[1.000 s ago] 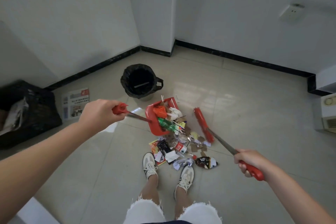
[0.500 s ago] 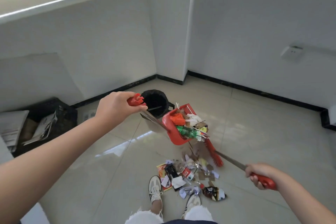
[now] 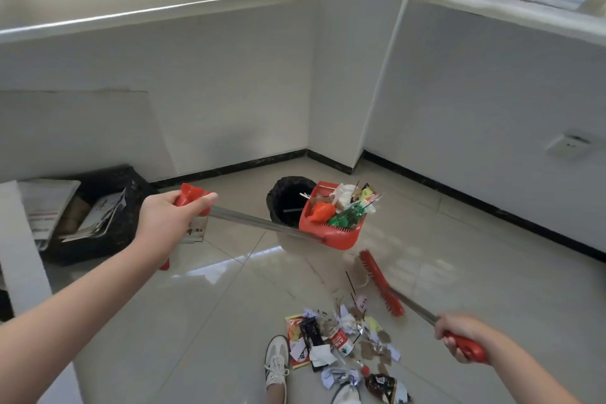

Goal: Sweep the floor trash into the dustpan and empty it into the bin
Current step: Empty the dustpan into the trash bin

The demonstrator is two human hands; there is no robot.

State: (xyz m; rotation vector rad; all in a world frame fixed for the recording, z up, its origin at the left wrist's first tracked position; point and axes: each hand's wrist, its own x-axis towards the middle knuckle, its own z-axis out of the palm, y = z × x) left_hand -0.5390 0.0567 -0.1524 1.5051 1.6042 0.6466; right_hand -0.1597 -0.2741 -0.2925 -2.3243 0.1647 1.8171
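Note:
My left hand [image 3: 167, 223] grips the red grip of a long metal handle whose red dustpan [image 3: 341, 234] hangs in the air, full of trash such as a green bottle and orange wrapper. The pan sits just right of and partly over the black-lined bin [image 3: 285, 203]. My right hand [image 3: 459, 334] holds the red-handled broom; its red brush head [image 3: 380, 282] is low, right of the trash pile [image 3: 341, 341] of wrappers and crumpled paper on the tile floor in front of my shoes.
A black crate [image 3: 98, 207] with papers and cardboard stands at the left by the wall. A white ledge [image 3: 23, 239] is at the near left. Walls with black skirting close the corner behind the bin. A wall socket [image 3: 569, 144] is at right.
My left hand has lifted the loaded dustpan off the floor and carried it up beside the bin. The broom head has drawn back to the right of the pile. My view has tilted up.

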